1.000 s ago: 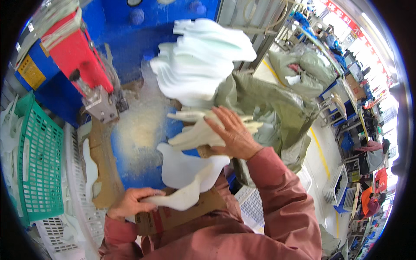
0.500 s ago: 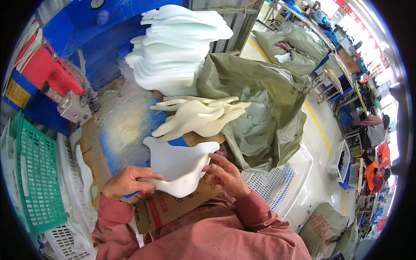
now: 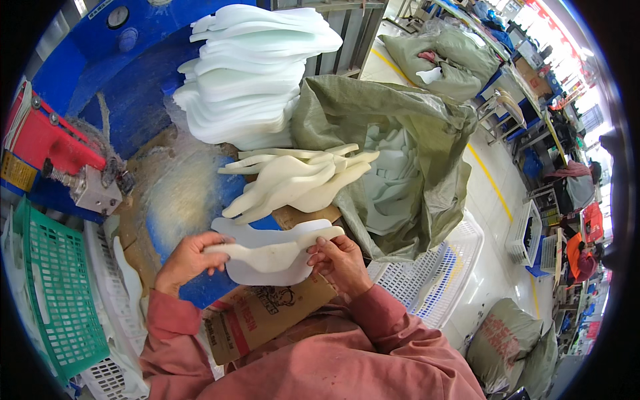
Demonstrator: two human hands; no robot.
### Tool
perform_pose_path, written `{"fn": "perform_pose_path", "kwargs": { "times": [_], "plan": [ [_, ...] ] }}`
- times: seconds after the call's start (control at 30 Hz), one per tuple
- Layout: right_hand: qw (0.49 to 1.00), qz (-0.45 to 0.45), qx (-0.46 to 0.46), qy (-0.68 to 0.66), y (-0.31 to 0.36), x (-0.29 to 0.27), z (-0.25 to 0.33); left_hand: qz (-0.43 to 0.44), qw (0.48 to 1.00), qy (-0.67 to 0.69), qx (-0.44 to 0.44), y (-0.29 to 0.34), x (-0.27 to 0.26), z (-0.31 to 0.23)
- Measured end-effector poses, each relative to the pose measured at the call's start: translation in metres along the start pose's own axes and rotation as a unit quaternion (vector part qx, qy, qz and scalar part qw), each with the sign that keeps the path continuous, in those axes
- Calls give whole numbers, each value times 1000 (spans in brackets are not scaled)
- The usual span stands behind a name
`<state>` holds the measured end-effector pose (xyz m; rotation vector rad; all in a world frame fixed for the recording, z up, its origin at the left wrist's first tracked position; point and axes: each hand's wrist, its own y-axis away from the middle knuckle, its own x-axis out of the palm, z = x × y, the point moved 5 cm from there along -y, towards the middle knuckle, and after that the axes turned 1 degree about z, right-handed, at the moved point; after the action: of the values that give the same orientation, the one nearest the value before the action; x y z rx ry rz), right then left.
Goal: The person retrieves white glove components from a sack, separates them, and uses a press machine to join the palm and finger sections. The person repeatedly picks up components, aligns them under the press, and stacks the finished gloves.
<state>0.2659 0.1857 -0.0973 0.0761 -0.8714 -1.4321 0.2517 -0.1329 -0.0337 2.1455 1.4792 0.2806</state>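
My left hand [image 3: 185, 263] pinches one end of a long, wavy cream foam piece [image 3: 270, 258]. At its other end, the fingers and thumb of my right hand [image 3: 343, 265] are closed on it. Behind and below this strip lies a wider white foam piece [image 3: 257, 233] with curved edges, partly covered by it. Whether my fingers also grip the white piece, I cannot tell. Just beyond my hands rests a loose pile of similar cream pieces [image 3: 287, 180]. A tall stack of white foam pieces [image 3: 247, 87] stands behind that pile.
An open green woven sack [image 3: 443, 180] holds white pieces, right of the pile. Cardboard [image 3: 263, 313] lies before my body. Red machine arm [image 3: 53, 137] with metal block [image 3: 97, 191] juts in at left, above a green basket [image 3: 63, 287]. A white basket [image 3: 460, 267] sits at right.
The cream piece, earlier tilted and curved in my hands, now lies flatter and straighter across the white piece. My left hand has risen slightly. The view has shifted a little.
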Motion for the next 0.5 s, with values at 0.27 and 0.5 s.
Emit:
{"fn": "perform_pose_path", "kwargs": {
  "times": [0.27, 0.5],
  "plan": [
    [999, -34, 27, -13, -9, 1, -3, -127, 957, 256, 45, -2, -11, 38],
    [999, -32, 6, -4, -8, -3, -2, -193, 953, 221, 74, -4, -11, 53]
  ]
}}
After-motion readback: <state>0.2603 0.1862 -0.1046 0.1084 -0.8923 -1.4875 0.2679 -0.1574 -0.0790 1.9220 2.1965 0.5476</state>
